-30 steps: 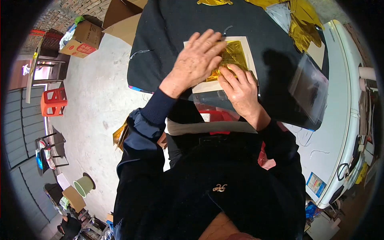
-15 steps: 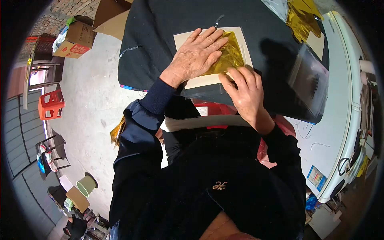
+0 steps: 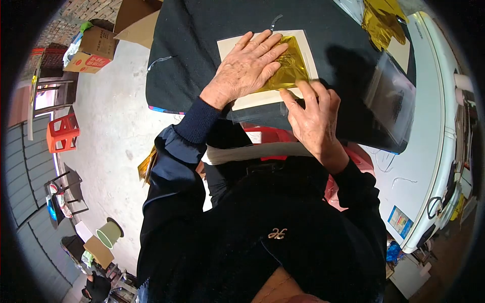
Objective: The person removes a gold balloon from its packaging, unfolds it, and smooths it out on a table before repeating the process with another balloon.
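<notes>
My left hand (image 3: 247, 67) lies flat with fingers stretched over a shiny gold foil sheet (image 3: 294, 63) and the cream-coloured board (image 3: 245, 102) under it. At the foil's lower right corner is my right hand (image 3: 313, 113), its fingers bent and thumb apart from the index finger. The index fingertip is blurred against the foil's edge, and I see nothing held between the fingers. A clear plastic film edge (image 3: 245, 116) sticks out below the board. Part of the foil is hidden under my left hand.
Black cloth (image 3: 189, 55) covers the table. To the right lie clear plastic sleeves (image 3: 391, 103), with crumpled gold foil (image 3: 381, 25) farther back. A white appliance-like surface (image 3: 422, 126) borders the right side. Cardboard boxes (image 3: 96, 48) and a red stool (image 3: 64, 133) stand left on the floor.
My right hand has shifted slightly right and its index finger has lifted and straightened along the foil's lower edge. My left hand stays pressed flat in place.
</notes>
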A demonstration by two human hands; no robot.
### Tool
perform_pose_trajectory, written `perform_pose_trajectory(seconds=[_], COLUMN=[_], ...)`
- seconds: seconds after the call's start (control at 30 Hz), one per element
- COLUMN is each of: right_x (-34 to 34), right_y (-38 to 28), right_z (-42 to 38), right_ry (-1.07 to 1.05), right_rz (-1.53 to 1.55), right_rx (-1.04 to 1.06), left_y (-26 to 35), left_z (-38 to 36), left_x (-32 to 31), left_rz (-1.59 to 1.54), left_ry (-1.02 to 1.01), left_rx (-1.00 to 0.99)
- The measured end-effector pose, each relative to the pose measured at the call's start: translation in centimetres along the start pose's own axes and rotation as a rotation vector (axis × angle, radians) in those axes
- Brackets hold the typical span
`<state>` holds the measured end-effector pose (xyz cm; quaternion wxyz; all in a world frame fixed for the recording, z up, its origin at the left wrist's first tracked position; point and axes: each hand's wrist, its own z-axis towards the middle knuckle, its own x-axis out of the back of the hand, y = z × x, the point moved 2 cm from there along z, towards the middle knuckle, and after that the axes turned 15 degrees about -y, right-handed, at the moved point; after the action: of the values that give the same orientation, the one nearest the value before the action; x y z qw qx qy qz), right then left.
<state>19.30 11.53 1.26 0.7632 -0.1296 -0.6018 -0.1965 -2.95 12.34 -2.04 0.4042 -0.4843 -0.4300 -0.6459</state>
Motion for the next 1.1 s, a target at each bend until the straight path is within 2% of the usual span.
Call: perform_pose_trajectory(seconds=[0.57, 0.8, 1.1], right_x=[-1.0, -1.4, -1.1], right_y=[-0.3, -0.4, 0.1], right_z=[0.5, 0.1, -0.7], right_ry=[-0.224, -0.214, -0.215], right_rz=[0.092, 0.101, 0.103], right_rx=[-0.133, -0.153, -0.166], left_y=[-0.3, 0.0, 0.0], left_z=[0.2, 0.2, 0.2], left_x=[-0.8, -0.1, -0.3], left_rz=[-0.015, 0.023, 0.102], left_ry=[-0.009, -0.073, -0.05], left_rx=[-0.01, -0.014, -0.004])
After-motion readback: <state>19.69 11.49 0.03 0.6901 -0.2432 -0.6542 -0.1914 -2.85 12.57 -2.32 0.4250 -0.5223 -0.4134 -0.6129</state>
